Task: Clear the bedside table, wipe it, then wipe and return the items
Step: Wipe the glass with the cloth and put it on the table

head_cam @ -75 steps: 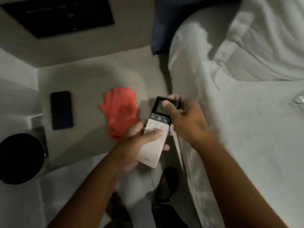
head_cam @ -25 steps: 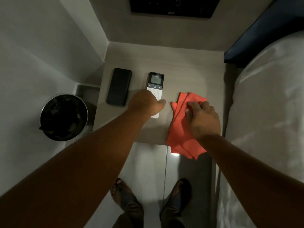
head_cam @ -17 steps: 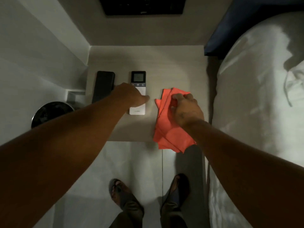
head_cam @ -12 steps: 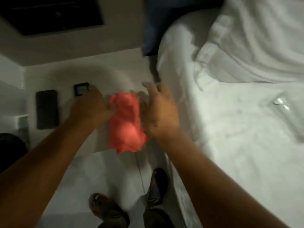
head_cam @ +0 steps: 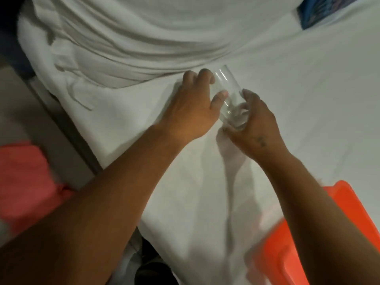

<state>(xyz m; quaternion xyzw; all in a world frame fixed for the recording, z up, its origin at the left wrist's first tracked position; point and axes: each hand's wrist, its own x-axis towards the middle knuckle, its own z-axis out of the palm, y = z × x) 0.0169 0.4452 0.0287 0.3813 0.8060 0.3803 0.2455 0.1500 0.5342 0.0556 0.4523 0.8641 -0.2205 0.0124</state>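
Observation:
A clear drinking glass (head_cam: 227, 86) lies tilted on the white bed sheet (head_cam: 308, 112). My right hand (head_cam: 254, 128) wraps around its base end. My left hand (head_cam: 192, 109) grips its upper part, thumb on the side and fingers by the rim. The red cloth (head_cam: 24, 182) sits blurred at the far left, away from both hands. The bedside table, phone and remote are out of view.
A bunched white duvet (head_cam: 144, 38) fills the top of the bed. An orange plastic object (head_cam: 294, 249) lies on the sheet at the bottom right under my right forearm. A blue item (head_cam: 314, 11) shows at the top right. The bed's edge (head_cam: 67, 128) runs down the left.
The view has swung from the bedside table to the bed. Both hands have left the red cloth and now hold the glass on the sheet.

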